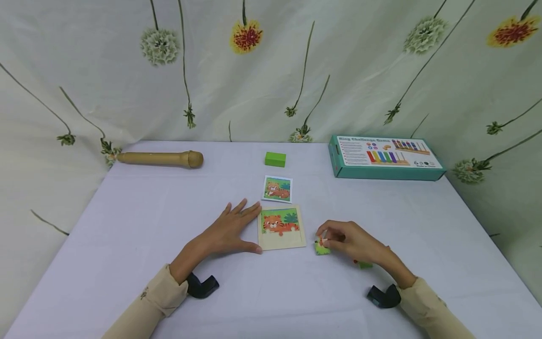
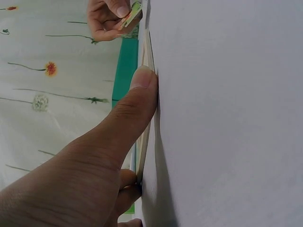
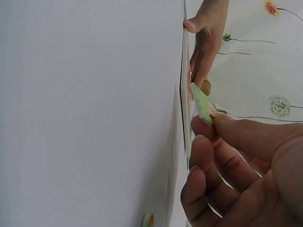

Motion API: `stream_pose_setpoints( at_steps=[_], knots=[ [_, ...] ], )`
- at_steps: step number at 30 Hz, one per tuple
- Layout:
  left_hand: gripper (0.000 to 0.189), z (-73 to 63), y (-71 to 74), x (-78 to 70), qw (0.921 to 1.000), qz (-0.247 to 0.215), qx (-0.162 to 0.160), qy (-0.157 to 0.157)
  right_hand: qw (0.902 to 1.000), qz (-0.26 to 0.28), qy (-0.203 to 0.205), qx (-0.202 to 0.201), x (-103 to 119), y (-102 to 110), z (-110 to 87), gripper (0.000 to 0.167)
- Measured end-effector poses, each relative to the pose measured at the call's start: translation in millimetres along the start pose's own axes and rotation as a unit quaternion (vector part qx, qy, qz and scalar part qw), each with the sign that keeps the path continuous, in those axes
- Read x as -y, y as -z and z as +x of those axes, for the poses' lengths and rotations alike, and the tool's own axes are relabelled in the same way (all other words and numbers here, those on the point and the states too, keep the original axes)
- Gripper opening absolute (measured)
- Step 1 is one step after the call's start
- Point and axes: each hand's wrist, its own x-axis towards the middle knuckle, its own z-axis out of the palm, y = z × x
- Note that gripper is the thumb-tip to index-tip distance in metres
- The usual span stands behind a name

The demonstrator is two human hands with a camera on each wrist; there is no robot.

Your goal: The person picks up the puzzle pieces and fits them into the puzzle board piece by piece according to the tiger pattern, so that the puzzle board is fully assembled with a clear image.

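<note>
In the head view, the left hand (image 1: 230, 230) lies spread along the left side of the puzzle board (image 1: 282, 241), thumb at its near left corner and fingertips by its far left one. The board sits mid-desk (image 1: 288, 301), its far part filled with a tiger picture, its near part bare wood. The right hand (image 1: 351, 239) pinches a puzzle piece (image 1: 322, 247) just off the board's right edge. To seat it well, I would line up its edges with the tab that sticks into the bare part, then press flat while the left hand braces the frame. The picture card (image 1: 277, 189), just past the board's far edge, is a handy guide. A second piece (image 1: 365, 265) lies partly under the right wrist, where an arm could brush it. Toward the desk's far edge, a green block (image 1: 275, 159), a stick (image 1: 161, 158) by the left corner and a game box (image 1: 387, 157) by the right corner seem out of the way.

In the left wrist view, the thumb meets the board's edge, a good stop against sliding.

In the right wrist view, thumb and forefinger hold the piece tilted; it probably needs levelling before it meets the board.
</note>
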Motion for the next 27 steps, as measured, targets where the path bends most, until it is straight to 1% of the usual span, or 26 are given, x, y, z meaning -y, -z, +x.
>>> stream_pose_setpoints(
  at_steps=[7, 13, 16, 22, 27],
  knots=[
    [0.112, -0.8, 0.7, -1.0, 1.0000, -0.002, 0.003, 0.005, 0.9993, 0.031, 0.017, 0.013, 7.2, -6.3, 19.2, 0.021],
    [0.112, -0.1, 0.2, 0.4, 0.9999, 0.002, 0.005, 0.009, 0.9979, 0.047, 0.027, 0.036, 16.0, -13.7, 36.9, 0.023],
    [0.112, -0.1, -0.1, 1.2, 1.0000, 0.003, 0.002, 0.005, 0.9970, 0.055, 0.032, 0.046, 20.7, -17.1, 45.2, 0.023],
    [0.112, 0.1, -0.2, 1.6, 1.0000, 0.002, -0.001, 0.004, 0.9970, 0.049, 0.033, 0.049, 30.0, -23.6, 60.4, 0.022],
    [0.112, 0.2, -0.7, 1.7, 1.0000, 0.005, 0.000, 0.005, 0.9971, 0.038, 0.050, 0.043, 34.4, -30.5, 69.6, 0.023]
  ],
)
